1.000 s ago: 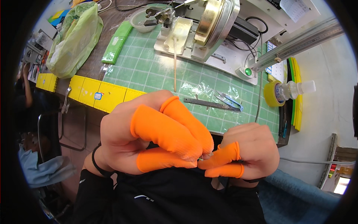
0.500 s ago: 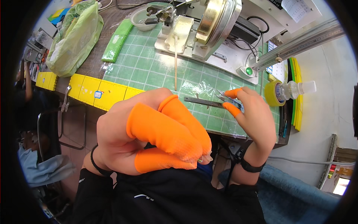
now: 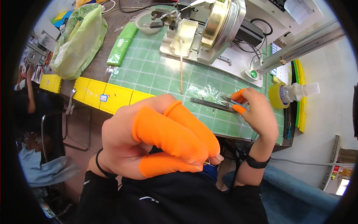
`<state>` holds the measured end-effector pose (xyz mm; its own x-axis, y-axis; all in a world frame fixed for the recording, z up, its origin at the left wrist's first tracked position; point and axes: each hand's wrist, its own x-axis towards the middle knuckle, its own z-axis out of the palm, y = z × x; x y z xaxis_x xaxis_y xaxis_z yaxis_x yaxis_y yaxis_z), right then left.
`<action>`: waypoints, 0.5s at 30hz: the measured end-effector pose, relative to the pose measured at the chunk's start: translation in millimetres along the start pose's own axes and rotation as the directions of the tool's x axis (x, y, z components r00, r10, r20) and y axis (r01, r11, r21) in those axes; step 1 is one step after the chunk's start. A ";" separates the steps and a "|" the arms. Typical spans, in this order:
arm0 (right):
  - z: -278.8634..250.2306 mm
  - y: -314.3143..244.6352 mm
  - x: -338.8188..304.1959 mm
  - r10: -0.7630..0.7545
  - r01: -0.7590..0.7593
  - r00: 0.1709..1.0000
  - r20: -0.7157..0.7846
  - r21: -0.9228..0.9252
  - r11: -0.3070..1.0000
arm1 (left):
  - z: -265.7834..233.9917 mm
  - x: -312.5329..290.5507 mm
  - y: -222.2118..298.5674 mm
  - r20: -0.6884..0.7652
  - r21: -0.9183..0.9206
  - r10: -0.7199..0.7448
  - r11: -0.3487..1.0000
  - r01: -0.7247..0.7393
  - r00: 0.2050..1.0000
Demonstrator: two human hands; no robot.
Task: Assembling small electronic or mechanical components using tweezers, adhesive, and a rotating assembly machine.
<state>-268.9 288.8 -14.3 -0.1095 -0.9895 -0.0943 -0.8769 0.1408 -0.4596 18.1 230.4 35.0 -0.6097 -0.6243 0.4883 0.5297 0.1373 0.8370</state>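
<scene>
Thread (image 3: 206, 163), a thin green bit of it showing, sits at the fingertips of a person's left hand (image 3: 163, 138), its orange-covered fingers and thumb pressed together around the strand before a dark top (image 3: 175, 196). Over the near edge of a green gridded tabletop (image 3: 149, 71), the right hand (image 3: 259, 110) is at a pair of blue-handled snips (image 3: 235, 102), orange-tipped thumb and forefinger apart on either side; whether they grip the handles cannot be told. The snips' pointed blades lie beside a dark metal strip (image 3: 209, 103). Farther back, a slender wooden stick (image 3: 181, 71) juts from a machine (image 3: 231, 33) with a gold-coloured wheel (image 3: 212, 24), near a pale bowl (image 3: 140, 28) and a green packet (image 3: 122, 44). Yellow panels (image 3: 115, 99) line the table's left front edge below a greenish plastic bag (image 3: 80, 41); at right, a yellow tape roll (image 3: 276, 95) adjoins a clear bottle (image 3: 294, 92).
</scene>
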 end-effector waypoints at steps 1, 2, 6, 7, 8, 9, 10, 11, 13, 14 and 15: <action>1.8 2.9 0.8 0.003 -0.003 1.000 -0.009 0.009 1.000 | 0.6 0.4 1.9 -0.005 0.007 -0.018 1.000 0.018 1.000; 4.8 7.2 3.0 -0.007 0.009 1.000 -0.020 0.063 0.998 | 0.6 1.7 3.6 0.009 0.013 -0.022 1.000 0.022 1.000; 4.3 5.7 9.9 -0.033 0.022 0.998 0.052 0.197 0.980 | -4.1 6.1 9.6 0.129 0.214 0.044 0.974 -0.071 0.991; 5.1 4.3 10.2 -0.031 0.022 0.999 0.040 0.208 0.978 | -6.5 7.5 11.3 0.187 0.310 0.062 0.943 -0.118 0.981; 6.6 2.3 9.8 -0.054 0.057 0.998 -0.022 0.158 0.986 | -7.3 7.8 12.1 0.200 0.316 0.057 0.941 -0.120 0.978; 7.8 -0.1 9.4 -0.081 0.089 0.993 -0.084 0.107 0.990 | -7.5 7.3 12.4 0.237 0.407 0.115 0.890 -0.206 0.965; 3.1 -7.7 7.3 -0.081 0.091 0.992 -0.094 0.116 0.989 | -9.0 7.5 13.3 0.276 0.487 0.170 0.824 -0.290 0.946; -7.7 -19.7 3.0 -0.159 0.193 0.963 -0.217 0.143 0.971 | -7.5 12.2 15.0 0.258 0.488 0.181 0.823 -0.290 0.949; -22.1 -46.2 -8.6 -0.245 0.313 0.910 -0.334 0.168 0.935 | -12.1 6.5 10.2 0.276 0.510 0.261 0.776 -0.371 0.925; -32.9 -59.9 -23.1 -0.275 0.387 0.871 -0.408 0.225 0.894 | -11.9 6.7 11.4 0.301 0.504 0.348 0.732 -0.458 0.888; -37.1 -69.7 -35.2 -0.295 0.459 0.828 -0.477 0.272 0.846 | -8.2 4.4 26.1 0.225 0.547 0.167 0.793 -0.266 0.960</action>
<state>-221.3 312.6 53.8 -0.0549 -0.8760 0.4792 -0.6650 -0.3259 -0.6720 34.1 225.0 57.0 -0.6298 -0.4031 0.6639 0.2599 0.6962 0.6692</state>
